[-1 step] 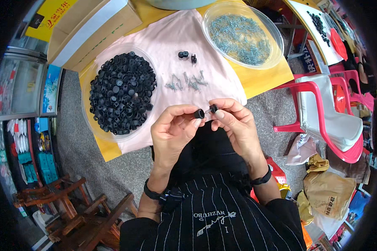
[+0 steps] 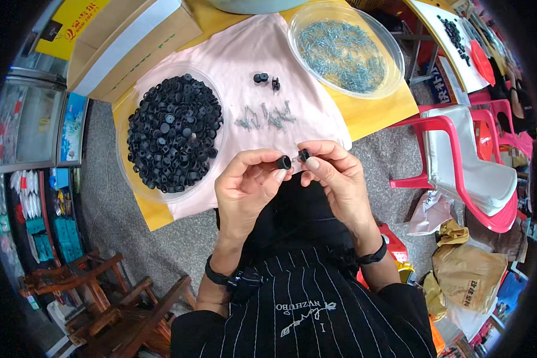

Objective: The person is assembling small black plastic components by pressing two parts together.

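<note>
My left hand (image 2: 249, 184) pinches a small black plastic cap (image 2: 284, 161) between thumb and fingertips, its hollow end showing. Close beside it, my right hand (image 2: 340, 182) grips a second black cap (image 2: 304, 155). A thin metal screw seems to bridge the short gap between the caps, though it is too small to make out fully. Past my hands, loose screws (image 2: 274, 116) lie scattered on a pale pink cloth (image 2: 244, 53). Farther back on the cloth are two joined pairs of black caps (image 2: 261, 77).
A clear round tub (image 2: 123, 143) heaped with black caps stands at left. Another clear tub (image 2: 394, 83), holding many screws, is at far right. Behind the left tub stands a cardboard box (image 2: 137, 48). A pink chair (image 2: 441, 125) and brown paper bag (image 2: 468, 274) occupy the right side.
</note>
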